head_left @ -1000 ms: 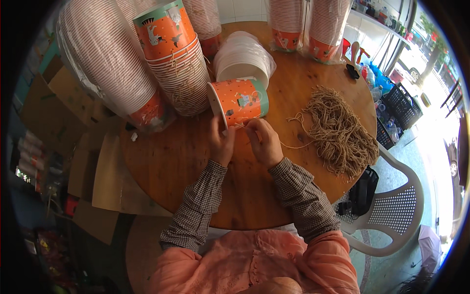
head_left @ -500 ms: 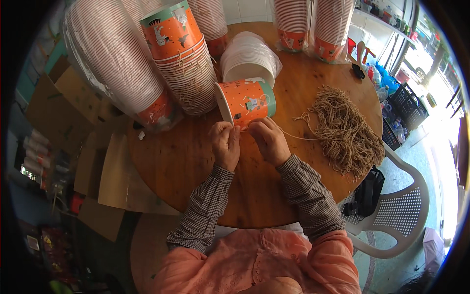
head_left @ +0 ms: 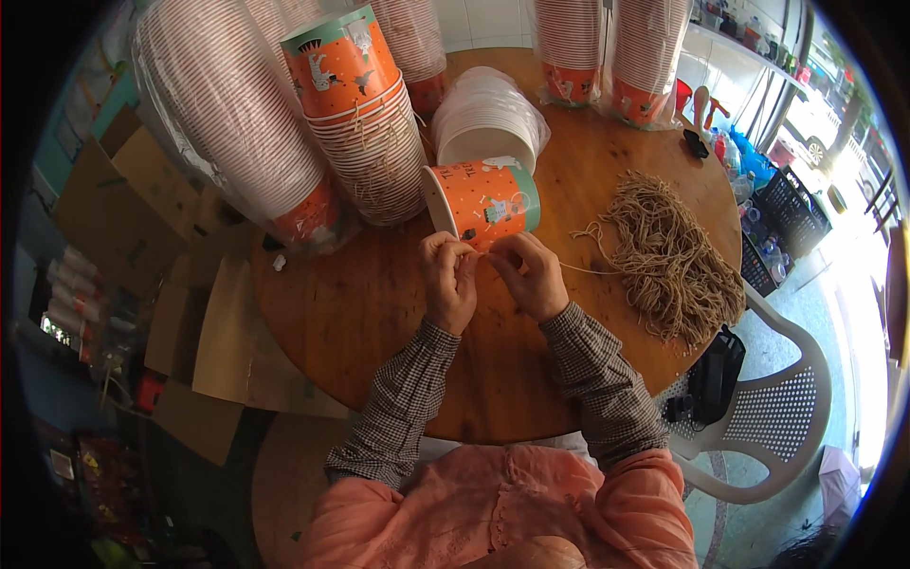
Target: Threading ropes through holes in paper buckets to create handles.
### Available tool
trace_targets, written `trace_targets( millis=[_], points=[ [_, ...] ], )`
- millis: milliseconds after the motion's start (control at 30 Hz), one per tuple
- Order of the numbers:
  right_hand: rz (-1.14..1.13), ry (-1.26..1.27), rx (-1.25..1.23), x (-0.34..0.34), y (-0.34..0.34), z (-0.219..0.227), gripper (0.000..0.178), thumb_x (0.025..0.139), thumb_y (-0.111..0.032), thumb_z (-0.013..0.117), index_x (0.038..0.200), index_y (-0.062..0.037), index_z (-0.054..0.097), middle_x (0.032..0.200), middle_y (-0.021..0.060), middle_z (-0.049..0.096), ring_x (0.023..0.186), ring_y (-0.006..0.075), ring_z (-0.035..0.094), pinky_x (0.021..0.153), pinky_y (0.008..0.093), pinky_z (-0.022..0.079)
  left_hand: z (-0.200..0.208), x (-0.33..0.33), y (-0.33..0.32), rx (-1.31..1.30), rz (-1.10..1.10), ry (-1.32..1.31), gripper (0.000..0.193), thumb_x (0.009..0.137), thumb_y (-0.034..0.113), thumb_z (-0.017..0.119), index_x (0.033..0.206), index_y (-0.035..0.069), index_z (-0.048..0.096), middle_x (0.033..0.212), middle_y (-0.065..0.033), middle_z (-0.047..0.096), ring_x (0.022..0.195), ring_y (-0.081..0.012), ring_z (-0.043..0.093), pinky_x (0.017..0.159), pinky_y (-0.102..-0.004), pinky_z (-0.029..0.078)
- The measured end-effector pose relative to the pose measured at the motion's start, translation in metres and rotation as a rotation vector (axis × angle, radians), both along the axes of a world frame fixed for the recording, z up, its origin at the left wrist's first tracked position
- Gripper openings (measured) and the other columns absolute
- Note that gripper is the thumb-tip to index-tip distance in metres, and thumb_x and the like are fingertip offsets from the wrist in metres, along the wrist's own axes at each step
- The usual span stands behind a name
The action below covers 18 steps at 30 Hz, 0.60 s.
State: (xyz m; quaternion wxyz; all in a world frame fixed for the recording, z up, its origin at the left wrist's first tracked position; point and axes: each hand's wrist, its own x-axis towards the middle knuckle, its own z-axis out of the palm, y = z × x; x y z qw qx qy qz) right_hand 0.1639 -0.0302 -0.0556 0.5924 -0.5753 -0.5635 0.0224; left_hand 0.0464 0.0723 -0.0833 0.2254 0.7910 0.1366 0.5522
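Note:
An orange and green paper bucket [head_left: 485, 201] lies on its side on the table, its open rim toward the left. Just below it, my left hand [head_left: 449, 287] is closed, fingertips pinched at a thin cord [head_left: 590, 271]. My right hand [head_left: 533, 277] pinches the same cord close beside the left fingertips. From there the cord runs right to a tangled heap of tan cords [head_left: 664, 256]. Where the cord meets the bucket is too small to make out.
Behind the bucket lie nested white buckets [head_left: 486, 128] in plastic. A tall stack of patterned buckets [head_left: 365, 152] with cords stands at left, beside wrapped stacks [head_left: 223, 104]. The round wooden table [head_left: 351, 313] has cardboard boxes [head_left: 223, 332] left, a white chair [head_left: 777, 408] right.
Both hands have shifted slightly in the picture, still pinching the cord near each other. The whole view has moved a little, and the bucket still lies on its side.

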Motion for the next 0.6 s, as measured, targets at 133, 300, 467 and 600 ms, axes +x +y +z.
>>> trace_targets(
  millis=[133,300,467,600],
  points=[
    [-0.010,0.103,-0.023,0.001,0.000,-0.006,0.011,0.083,-0.006,0.067,0.092,-0.0011,0.063,0.081,0.0099,0.062,0.068,0.0185,0.061,0.061,0.0288,0.050,0.005,0.002,-0.005,0.042,0.006,0.009,0.008,0.091,0.009,0.061,0.090,0.002,0.058,0.102,-0.0092,0.045,0.091,-0.0218,0.048,0.076,-0.0310,0.044],
    [-0.002,0.219,-0.107,-0.002,-0.001,-0.006,0.013,0.084,-0.008,0.069,0.094,-0.0009,0.065,0.077,0.0083,0.063,0.064,0.0121,0.057,0.061,0.0264,0.048,0.008,-0.001,-0.006,0.020,-0.012,-0.004,0.006,0.089,0.004,0.063,0.093,0.002,0.060,0.102,-0.0097,0.045,0.091,-0.0226,0.048,0.078,-0.0326,0.045],
    [0.047,0.268,-0.136,-0.001,0.000,-0.009,0.014,0.085,-0.009,0.068,0.095,0.0001,0.064,0.074,0.0067,0.062,0.063,0.0085,0.055,0.060,0.0258,0.047,0.010,-0.001,-0.006,0.051,0.012,-0.005,0.005,0.087,0.003,0.064,0.092,0.003,0.061,0.100,-0.0087,0.047,0.092,-0.0229,0.050,0.078,-0.0329,0.046],
    [0.073,0.287,-0.147,-0.001,0.003,-0.012,0.012,0.087,-0.010,0.066,0.094,-0.0003,0.064,0.074,0.0029,0.062,0.063,0.0067,0.054,0.059,0.0239,0.047,0.013,-0.005,-0.007,0.113,0.070,0.027,0.008,0.084,0.002,0.066,0.091,0.005,0.064,0.098,-0.0078,0.048,0.095,-0.0243,0.051,0.079,-0.0341,0.047]
  ],
)
